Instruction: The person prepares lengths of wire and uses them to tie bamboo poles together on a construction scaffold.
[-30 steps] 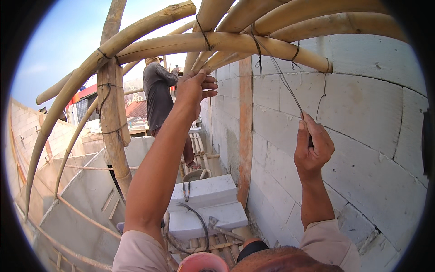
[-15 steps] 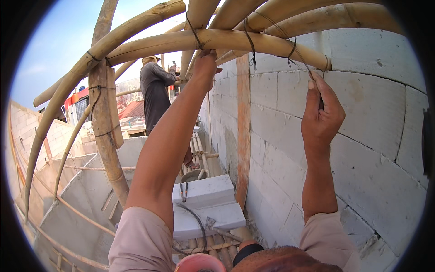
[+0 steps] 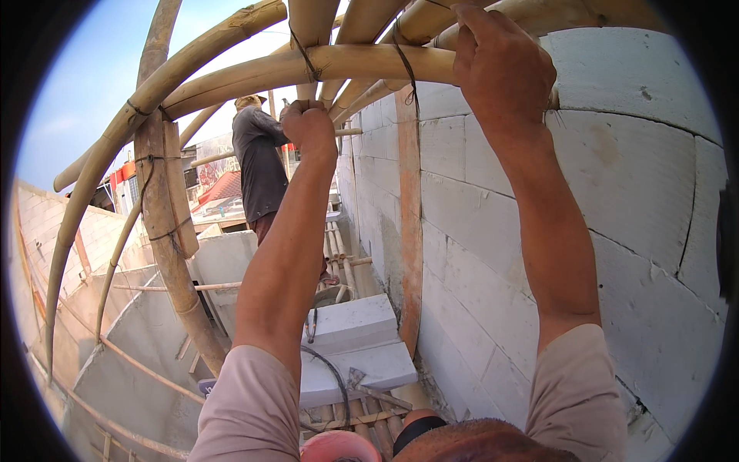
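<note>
A bamboo crosspiece [image 3: 354, 63] runs above me, lashed with dark wire ties [image 3: 406, 61] to several bamboo poles [image 3: 363, 21] that pass over it. Raised high, my right hand [image 3: 506, 77] covers the right part of the crosspiece, its fingers bent together at the top edge; what they grip is hidden. Just under the crosspiece, near a second wire tie [image 3: 308, 58], my left hand [image 3: 309, 127] is closed in a fist. I cannot see what is inside it.
A pale block wall [image 3: 631, 192] rises close on my right. Ahead stands another person [image 3: 258, 158]. White blocks [image 3: 350, 327] with pliers [image 3: 310, 326] and looped dark wire [image 3: 339, 377] lie below. An upright bamboo post [image 3: 169, 208] stands at left; a pink container [image 3: 339, 446] is at the bottom.
My right hand has risen from beside the wall, where it held a dark wire end, onto the crosspiece. My left hand has shifted left and slightly down. The view has shifted slightly.
</note>
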`<state>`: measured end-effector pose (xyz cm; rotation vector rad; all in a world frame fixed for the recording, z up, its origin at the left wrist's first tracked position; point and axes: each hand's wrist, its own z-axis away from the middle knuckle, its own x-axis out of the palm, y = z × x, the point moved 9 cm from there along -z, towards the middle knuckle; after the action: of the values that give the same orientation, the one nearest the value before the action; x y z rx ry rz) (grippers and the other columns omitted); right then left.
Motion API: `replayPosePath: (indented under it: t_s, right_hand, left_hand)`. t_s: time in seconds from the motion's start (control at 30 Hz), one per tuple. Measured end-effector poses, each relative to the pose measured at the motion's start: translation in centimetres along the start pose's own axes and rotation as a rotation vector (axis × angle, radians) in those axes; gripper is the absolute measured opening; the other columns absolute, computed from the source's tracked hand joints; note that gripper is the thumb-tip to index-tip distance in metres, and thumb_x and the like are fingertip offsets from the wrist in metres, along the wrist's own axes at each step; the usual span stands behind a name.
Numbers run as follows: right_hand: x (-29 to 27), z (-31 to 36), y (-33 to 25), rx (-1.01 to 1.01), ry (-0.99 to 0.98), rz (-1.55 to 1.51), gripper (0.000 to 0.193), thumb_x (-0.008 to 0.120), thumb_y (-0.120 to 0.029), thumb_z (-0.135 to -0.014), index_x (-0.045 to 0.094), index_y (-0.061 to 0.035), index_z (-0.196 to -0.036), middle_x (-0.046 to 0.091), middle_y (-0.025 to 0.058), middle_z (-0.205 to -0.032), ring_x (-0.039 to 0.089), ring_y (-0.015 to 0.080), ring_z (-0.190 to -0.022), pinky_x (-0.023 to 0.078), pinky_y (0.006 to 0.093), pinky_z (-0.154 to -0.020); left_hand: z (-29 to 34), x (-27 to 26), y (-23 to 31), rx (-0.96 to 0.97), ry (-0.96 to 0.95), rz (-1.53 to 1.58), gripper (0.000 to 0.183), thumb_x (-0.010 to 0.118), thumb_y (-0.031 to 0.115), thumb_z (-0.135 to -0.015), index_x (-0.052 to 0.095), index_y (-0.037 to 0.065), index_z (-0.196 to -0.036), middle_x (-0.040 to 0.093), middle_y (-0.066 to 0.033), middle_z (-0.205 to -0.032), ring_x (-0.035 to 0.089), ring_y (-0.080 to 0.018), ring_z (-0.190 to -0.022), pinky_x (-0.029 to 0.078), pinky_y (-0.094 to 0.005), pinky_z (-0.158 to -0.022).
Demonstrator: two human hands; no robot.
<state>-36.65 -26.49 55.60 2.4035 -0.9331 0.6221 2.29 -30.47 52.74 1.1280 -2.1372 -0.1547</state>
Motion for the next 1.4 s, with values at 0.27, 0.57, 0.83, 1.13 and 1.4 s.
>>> replayPosePath:
  t_s: [0.27, 0.57, 0.83, 1.13, 1.4]
  right_hand:
    - [-4.2, 8.1, 3.6, 0.227, 0.161, -0.291, 0.025, 0.069, 0.003, -0.089, 0.072, -0.0068, -0.111, 0.066, 0.0042, -0.075, 0.061, 0.0182, -0.058, 0.047, 0.0316, -0.052]
    - [-13.7, 18.2, 0.3, 0.391, 0.076, -0.457, 0.022, 0.06, 0.006, -0.096, 0.068, 0.0036, -0.116, 0.057, 0.0026, -0.068, 0.042, 0.0092, -0.055, 0.031, 0.0261, -0.047]
    - [-12.6, 21.2, -2.1, 0.574, -0.133, -0.867, 0.033, 0.058, 0.005, -0.097, 0.065, 0.0061, -0.129, 0.059, 0.005, -0.071, 0.047, 0.0094, -0.058, 0.037, 0.0247, -0.052]
    - [-10.4, 18.6, -0.8, 0.52, -0.072, -0.695, 0.029, 0.06, 0.005, -0.097, 0.067, 0.0085, -0.125, 0.066, 0.0077, -0.077, 0.047, 0.008, -0.058, 0.037, 0.0244, -0.053]
    - [-8.6, 13.2, -0.5, 0.103, 0.074, -0.431, 0.052, 0.064, 0.017, -0.078, 0.069, 0.0029, -0.128, 0.054, 0.0025, -0.065, 0.043, 0.0148, -0.055, 0.036, 0.0294, -0.048]
  left_hand:
    - [8.6, -8.8, 17.6, 0.754, -0.081, -0.046, 0.027, 0.047, -0.013, -0.081, 0.063, 0.0, -0.099, 0.062, -0.011, -0.097, 0.06, -0.022, -0.09, 0.049, -0.0337, -0.079]
    - [18.6, 0.8, 22.8, 1.431, -0.525, -0.539, 0.053, 0.073, 0.016, -0.089, 0.056, 0.019, -0.139, 0.057, -0.0071, -0.132, 0.053, -0.0271, -0.128, 0.033, -0.0486, -0.12]
    - [16.4, 1.7, 20.8, 0.992, -0.677, -0.366, 0.014, 0.071, 0.018, -0.095, 0.067, 0.006, -0.099, 0.064, -0.0092, -0.09, 0.066, -0.0338, -0.081, 0.05, -0.0442, -0.068]
    - [15.5, -2.7, 20.1, 1.014, -0.245, -0.231, 0.046, 0.064, 0.018, -0.098, 0.049, -0.001, -0.137, 0.05, -0.0231, -0.129, 0.052, -0.0372, -0.121, 0.042, -0.0465, -0.102]
    - [7.3, -3.2, 11.1, 0.324, -0.258, -0.025, 0.04, 0.056, 0.019, -0.102, 0.053, -0.005, -0.134, 0.059, -0.0161, -0.126, 0.057, -0.0224, -0.116, 0.046, -0.0375, -0.1]
